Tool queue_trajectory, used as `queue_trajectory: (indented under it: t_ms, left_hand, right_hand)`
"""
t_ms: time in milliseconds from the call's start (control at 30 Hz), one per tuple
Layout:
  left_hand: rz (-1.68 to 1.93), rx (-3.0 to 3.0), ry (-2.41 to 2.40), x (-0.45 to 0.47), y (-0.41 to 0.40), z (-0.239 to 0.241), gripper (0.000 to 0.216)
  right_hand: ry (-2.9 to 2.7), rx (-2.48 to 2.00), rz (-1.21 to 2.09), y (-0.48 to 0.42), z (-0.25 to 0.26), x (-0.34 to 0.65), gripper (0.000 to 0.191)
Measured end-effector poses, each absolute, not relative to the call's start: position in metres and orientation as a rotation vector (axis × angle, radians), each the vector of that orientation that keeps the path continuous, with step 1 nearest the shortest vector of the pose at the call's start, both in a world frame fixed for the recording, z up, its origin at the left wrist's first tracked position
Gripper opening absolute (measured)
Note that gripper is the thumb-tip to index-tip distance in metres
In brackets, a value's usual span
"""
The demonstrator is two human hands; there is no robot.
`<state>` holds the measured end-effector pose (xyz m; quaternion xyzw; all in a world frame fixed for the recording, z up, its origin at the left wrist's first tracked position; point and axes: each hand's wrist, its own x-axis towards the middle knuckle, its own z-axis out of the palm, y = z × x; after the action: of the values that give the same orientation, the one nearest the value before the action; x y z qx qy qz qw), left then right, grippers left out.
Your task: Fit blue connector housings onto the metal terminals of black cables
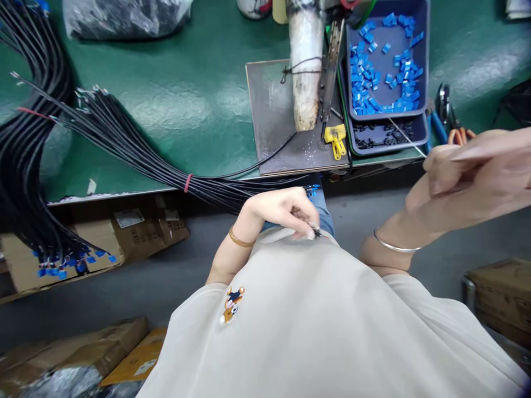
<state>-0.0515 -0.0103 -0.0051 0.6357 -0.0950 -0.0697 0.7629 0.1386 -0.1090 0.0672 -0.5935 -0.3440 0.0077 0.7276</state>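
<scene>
Close to my shirt, my left hand is closed, pinching the end of a black cable with fine wires at its tip. My right hand is raised at the right, a little blurred, its fingers closed around a thin metal rod that points toward the bins. Beyond my left hand, a bundle of black cables, tied with a red band, hangs over the table edge. Some of its ends carry blue connectors. One cable runs across a brown board.
A grey bin of blue connectors sits partly over another bin of black pieces. Pliers lie right of them. A white-wrapped tube and yellow clip are on the board. More cables hang left, above cardboard boxes.
</scene>
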Motion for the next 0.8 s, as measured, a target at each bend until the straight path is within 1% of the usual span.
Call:
queue_trajectory:
  t_ms: [33,100,133,200,267,367,433,533,700,800]
  left_hand:
    - [-0.093,1.264,-0.169,-0.059,-0.012,-0.011,0.031]
    - [0.249,0.957,0.090,-0.076,-0.019,-0.021,0.042]
    - [0.416,0.832,0.215,-0.083,-0.023,-0.023,0.042]
    - [0.563,0.692,0.440,-0.091,-0.032,-0.026,0.037]
    - [0.589,0.674,0.571,-0.089,-0.040,-0.024,0.031]
    - [0.601,0.790,0.623,-0.071,-0.044,-0.020,0.033]
    - [0.627,0.907,0.627,-0.057,-0.043,-0.017,0.033]
    - [0.661,1.069,0.624,-0.043,-0.039,-0.012,0.029]
    - [0.536,1.154,0.581,-0.037,-0.031,-0.007,0.032]
    - [0.483,1.130,0.556,-0.038,-0.026,-0.008,0.031]
  right_hand:
    - [-0.832,-1.267,-0.046,-0.110,0.068,0.132,0.042]
    - [-0.921,-1.220,-0.131,-0.110,0.066,0.126,0.039]
    - [-0.937,-1.227,-0.131,-0.110,0.063,0.126,0.039]
    - [-0.937,-1.254,-0.134,-0.110,0.056,0.128,0.039]
    - [-0.974,-1.297,-0.106,-0.109,0.049,0.129,0.037]
    - [-1.069,-1.395,0.013,-0.109,0.039,0.124,0.028]
    - [-1.114,-1.494,0.136,-0.109,0.034,0.119,0.022]
    - [-1.101,-1.597,0.364,-0.110,0.022,0.115,0.018]
    - [-0.964,-1.451,0.796,-0.109,-0.002,0.113,0.021]
    - [-0.883,-1.350,0.890,-0.107,-0.010,0.111,0.020]
